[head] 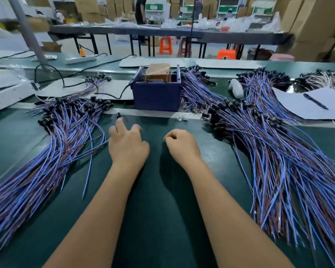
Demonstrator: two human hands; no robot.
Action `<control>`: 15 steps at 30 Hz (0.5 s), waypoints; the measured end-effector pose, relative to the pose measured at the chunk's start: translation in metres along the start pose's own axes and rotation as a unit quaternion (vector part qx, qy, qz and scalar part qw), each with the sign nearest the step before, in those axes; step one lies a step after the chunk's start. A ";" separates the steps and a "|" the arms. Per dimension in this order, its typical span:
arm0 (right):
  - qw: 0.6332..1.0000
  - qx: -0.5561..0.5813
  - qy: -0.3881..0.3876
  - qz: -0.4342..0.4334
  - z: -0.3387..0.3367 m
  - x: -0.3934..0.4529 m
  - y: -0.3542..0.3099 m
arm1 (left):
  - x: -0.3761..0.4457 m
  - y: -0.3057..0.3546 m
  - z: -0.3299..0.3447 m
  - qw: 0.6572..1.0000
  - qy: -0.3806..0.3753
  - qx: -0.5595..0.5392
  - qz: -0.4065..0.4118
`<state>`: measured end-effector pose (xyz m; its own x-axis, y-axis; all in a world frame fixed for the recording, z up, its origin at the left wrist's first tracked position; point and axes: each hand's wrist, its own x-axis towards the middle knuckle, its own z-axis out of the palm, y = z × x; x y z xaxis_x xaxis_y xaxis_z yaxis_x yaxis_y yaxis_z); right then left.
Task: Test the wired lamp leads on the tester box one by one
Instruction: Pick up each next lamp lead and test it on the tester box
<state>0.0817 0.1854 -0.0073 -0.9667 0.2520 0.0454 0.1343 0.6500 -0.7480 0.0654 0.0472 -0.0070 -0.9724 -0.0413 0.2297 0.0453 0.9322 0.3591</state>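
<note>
The tester box [156,94] is a dark blue open box holding a brown block, standing at the middle of the green bench. Big piles of blue and brown lamp leads with black lamp heads lie left [52,144] and right [275,151] of my hands. My left hand [128,146] hovers in front of the box with fingers spread. One black lamp head [118,115] sits just off its index fingertip, and a lead runs out from under the palm toward the left pile. My right hand [182,146] is curled into a loose fist over bare mat, with nothing visible in it.
A black power cable [112,95] runs from the box to the left. A sheet of paper with a pen [315,101] lies at the right, with a white object [237,88] beside it. More lead bundles [195,84] lie behind the box. A white power strip [80,59] sits far left.
</note>
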 end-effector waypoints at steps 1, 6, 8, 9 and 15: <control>1.000 -0.027 0.016 0.003 0.003 0.001 0.002 | 0.005 -0.009 -0.003 1.000 -0.005 0.007 -0.029; 0.996 -0.075 0.049 -0.014 0.011 0.002 0.003 | 0.020 -0.027 -0.004 0.995 -0.027 0.033 -0.095; 0.996 -0.077 0.048 -0.021 0.011 0.001 0.004 | 0.024 -0.022 0.000 0.993 -0.015 0.024 -0.115; 0.996 -0.071 0.045 -0.023 0.011 0.001 0.004 | 0.026 -0.019 0.002 0.992 -0.011 0.018 -0.127; 0.999 -0.007 0.025 -0.029 0.007 -0.001 0.009 | 0.028 -0.007 0.014 0.990 0.006 0.028 -0.137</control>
<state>0.0826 0.1858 -0.0184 -0.9610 0.2489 0.1210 0.0820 0.6736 -0.7345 0.0350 0.0443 -0.0160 -0.9436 -0.2996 0.1411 -0.2335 0.9040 0.3582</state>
